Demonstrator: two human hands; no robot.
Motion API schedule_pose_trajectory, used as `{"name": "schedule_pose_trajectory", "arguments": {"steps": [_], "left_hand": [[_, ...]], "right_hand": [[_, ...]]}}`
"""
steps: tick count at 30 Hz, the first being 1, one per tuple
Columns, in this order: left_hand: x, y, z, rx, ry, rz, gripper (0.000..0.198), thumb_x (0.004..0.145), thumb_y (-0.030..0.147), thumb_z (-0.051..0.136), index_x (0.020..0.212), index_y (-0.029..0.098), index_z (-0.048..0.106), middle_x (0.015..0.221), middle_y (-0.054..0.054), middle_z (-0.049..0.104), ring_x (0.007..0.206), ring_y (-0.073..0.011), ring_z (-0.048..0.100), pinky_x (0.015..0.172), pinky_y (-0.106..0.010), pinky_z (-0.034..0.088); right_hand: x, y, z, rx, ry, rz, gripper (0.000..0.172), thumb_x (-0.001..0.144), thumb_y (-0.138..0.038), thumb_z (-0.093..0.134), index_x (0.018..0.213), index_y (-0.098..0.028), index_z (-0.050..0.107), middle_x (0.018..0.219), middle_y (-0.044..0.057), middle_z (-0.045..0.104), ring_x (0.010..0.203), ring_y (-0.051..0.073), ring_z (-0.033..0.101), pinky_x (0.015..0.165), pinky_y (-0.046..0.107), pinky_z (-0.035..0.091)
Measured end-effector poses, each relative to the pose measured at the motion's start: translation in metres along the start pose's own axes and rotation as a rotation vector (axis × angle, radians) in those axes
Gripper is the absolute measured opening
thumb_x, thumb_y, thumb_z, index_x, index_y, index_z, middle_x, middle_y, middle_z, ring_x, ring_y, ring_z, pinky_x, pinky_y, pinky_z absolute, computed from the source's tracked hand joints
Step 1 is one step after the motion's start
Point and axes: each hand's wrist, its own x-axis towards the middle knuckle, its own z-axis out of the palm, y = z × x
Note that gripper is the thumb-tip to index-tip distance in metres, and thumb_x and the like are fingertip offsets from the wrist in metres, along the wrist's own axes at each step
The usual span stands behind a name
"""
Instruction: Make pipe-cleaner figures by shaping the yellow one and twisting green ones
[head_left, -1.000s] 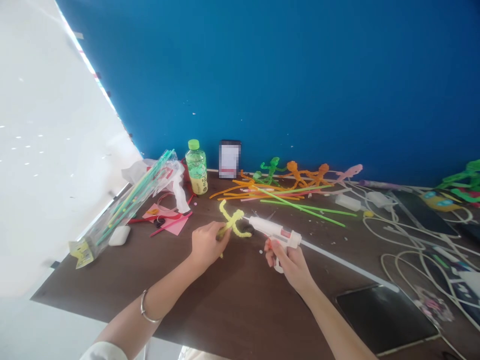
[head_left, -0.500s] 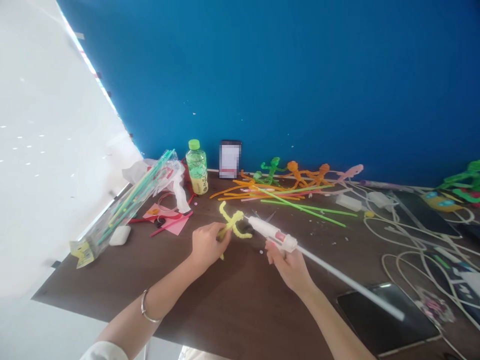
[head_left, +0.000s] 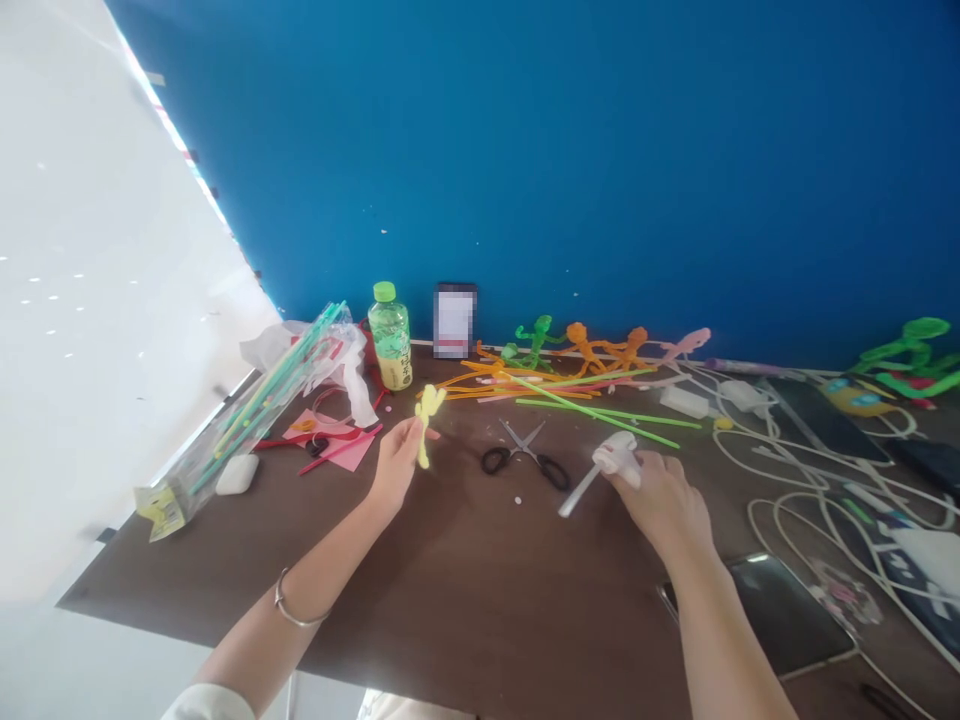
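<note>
We've got the yellow fuzzy figure (head_left: 429,418) pinched in our left hand (head_left: 397,462), fingertips closed, above the table (head_left: 450,600), nearer its far edge than its near one. Right hand (head_left: 667,500) wrapped round the white glue gun (head_left: 619,458); trigger fingers hidden, can't tell if the gun touches down. Scissors (head_left: 523,455) lie spread between our hands. Bottle (head_left: 391,350) stands at the far edge.
</note>
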Motion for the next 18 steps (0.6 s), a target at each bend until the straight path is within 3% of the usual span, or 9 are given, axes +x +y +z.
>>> {"name": "schedule_pose_trajectory", "arguments": {"steps": [2,5,7,8,11,14,18], "left_hand": [[0.001,-0.003,0.000,-0.075,0.007,-0.010,0.035,0.075,0.045,0.054,0.086,0.012,0.061,0.065,-0.002,0.062,0.049,-0.0075,0.049,0.047,-0.019,0.036],[0.001,-0.006,0.004,-0.244,-0.004,-0.086,0.034,0.067,0.040,0.065,0.087,0.013,0.057,0.079,-0.006,0.066,0.057,-0.0098,0.056,0.055,-0.022,0.044],[-0.001,-0.006,0.007,-0.350,-0.047,-0.155,0.034,0.063,0.037,0.069,0.083,0.013,0.055,0.083,-0.008,0.066,0.064,-0.0129,0.060,0.062,-0.026,0.048],[-0.002,-0.005,0.008,-0.379,-0.066,-0.186,0.034,0.061,0.035,0.071,0.082,0.013,0.055,0.084,-0.008,0.066,0.067,-0.0144,0.062,0.065,-0.028,0.050],[-0.005,-0.002,0.011,-0.378,-0.094,-0.258,0.038,0.059,0.034,0.073,0.085,0.011,0.058,0.083,-0.009,0.066,0.070,-0.0164,0.063,0.067,-0.030,0.051],[-0.008,0.000,0.012,-0.344,-0.135,-0.298,0.042,0.058,0.034,0.074,0.090,0.010,0.061,0.078,-0.009,0.067,0.069,-0.0171,0.064,0.067,-0.031,0.053],[-0.010,0.000,0.014,-0.278,-0.182,-0.312,0.042,0.057,0.036,0.074,0.087,0.009,0.062,0.078,-0.009,0.067,0.068,-0.0182,0.064,0.065,-0.031,0.054]], "right_hand": [[-0.001,0.007,-0.004,0.017,-0.031,0.009,0.040,0.075,-0.039,0.048,0.103,-0.011,0.053,0.097,0.019,0.054,0.080,0.031,0.057,0.060,0.039,0.042],[-0.011,-0.002,-0.012,-0.027,0.145,-0.011,0.032,0.072,-0.024,0.049,0.102,-0.013,0.056,0.103,0.022,0.052,0.087,0.037,0.053,0.065,0.048,0.040],[-0.021,-0.019,-0.014,0.049,0.270,-0.118,0.027,0.074,-0.019,0.046,0.098,-0.016,0.058,0.101,0.019,0.054,0.086,0.034,0.053,0.069,0.049,0.039],[-0.025,-0.030,-0.013,0.148,0.264,-0.220,0.024,0.076,-0.020,0.045,0.095,-0.017,0.059,0.098,0.015,0.055,0.083,0.030,0.055,0.071,0.046,0.041],[-0.035,-0.061,-0.004,0.447,0.002,-0.506,0.020,0.081,-0.028,0.044,0.091,-0.021,0.059,0.090,0.007,0.058,0.075,0.020,0.056,0.071,0.035,0.045],[-0.039,-0.077,0.008,0.543,-0.161,-0.563,0.014,0.081,-0.027,0.045,0.078,-0.022,0.058,0.083,0.003,0.057,0.071,0.017,0.056,0.066,0.031,0.045],[-0.039,-0.078,0.013,0.656,-0.169,-0.515,0.016,0.081,-0.025,0.043,0.069,-0.021,0.053,0.073,0.003,0.057,0.066,0.017,0.057,0.063,0.031,0.046]]}}
